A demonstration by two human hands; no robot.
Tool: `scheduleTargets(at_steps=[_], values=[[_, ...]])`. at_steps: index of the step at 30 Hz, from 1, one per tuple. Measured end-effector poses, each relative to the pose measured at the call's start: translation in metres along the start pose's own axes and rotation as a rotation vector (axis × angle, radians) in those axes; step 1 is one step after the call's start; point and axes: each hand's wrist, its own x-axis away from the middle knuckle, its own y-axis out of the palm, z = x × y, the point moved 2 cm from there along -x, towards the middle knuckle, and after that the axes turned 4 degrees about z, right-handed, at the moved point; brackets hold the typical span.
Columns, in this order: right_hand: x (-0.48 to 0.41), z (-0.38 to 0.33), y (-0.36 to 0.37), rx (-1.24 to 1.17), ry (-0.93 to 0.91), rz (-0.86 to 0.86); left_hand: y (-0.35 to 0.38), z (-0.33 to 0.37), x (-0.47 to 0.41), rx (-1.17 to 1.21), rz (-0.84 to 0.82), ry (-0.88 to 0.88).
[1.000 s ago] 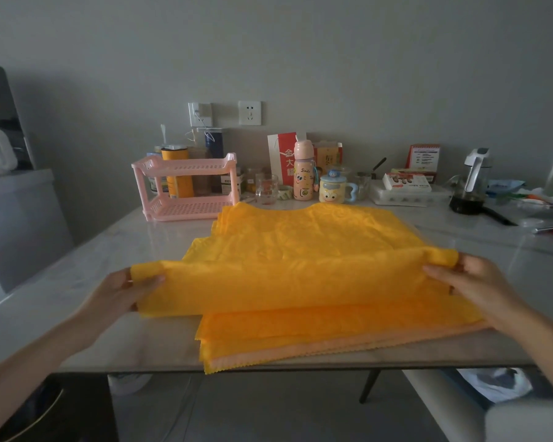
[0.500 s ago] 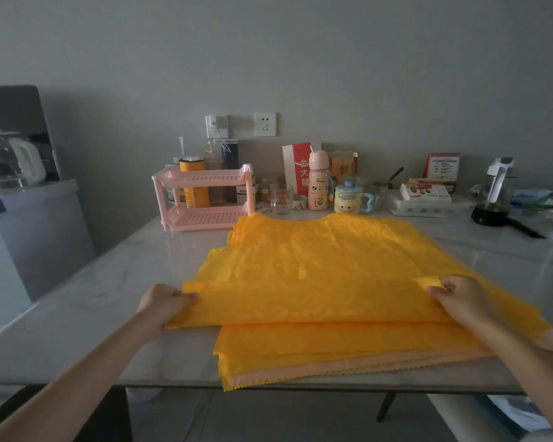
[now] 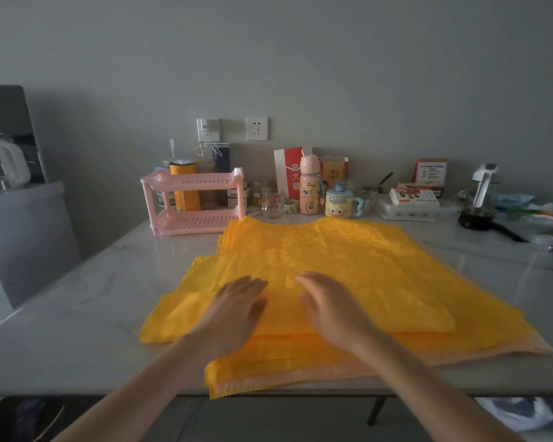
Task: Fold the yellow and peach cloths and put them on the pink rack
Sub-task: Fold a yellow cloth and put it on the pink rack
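A yellow cloth [image 3: 348, 260] lies spread on the pale table [image 3: 87, 314], its near edge folded over into a band. Under it a peach cloth [image 3: 521, 349] shows only as a strip along the front and right edges. My left hand [image 3: 237, 311] and my right hand [image 3: 329, 306] lie flat, fingers straight, side by side on the middle of the folded band, both blurred. The pink two-tier rack [image 3: 195, 202] stands at the back left of the table, just beyond the cloth's far left corner, with both shelves bare.
Behind the cloth stand a glass [image 3: 272, 204], a pink bottle [image 3: 310, 186], a cartoon mug [image 3: 340, 202], boxes [image 3: 415, 199] and a kettle-like jug [image 3: 481, 199]. Jars crowd behind the rack. A grey cabinet [image 3: 23, 240] stands left of the table.
Both hands let go of the folded edge's ends and came together at the middle of the cloth, now lying flat on it. The fold lies laid down on the cloth.
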Motion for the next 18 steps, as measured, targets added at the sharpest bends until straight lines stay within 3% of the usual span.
scheduleTargets(at_steps=[3, 5, 10, 18], values=[[-0.009, -0.028, 0.035, 0.024, -0.02, -0.363, 0.029, 0.009, -0.006, -0.129, -0.244, -0.001], [-0.003, -0.018, 0.048, 0.076, 0.02, -0.488, 0.038, -0.003, -0.002, -0.189, -0.339, -0.066], [0.014, 0.029, 0.032, 0.182, 0.08, -0.51, 0.031, -0.034, 0.012, -0.076, -0.369, -0.174], [0.04, 0.098, -0.009, 0.218, 0.206, -0.511, 0.013, -0.079, 0.035, -0.159, -0.38, -0.229]])
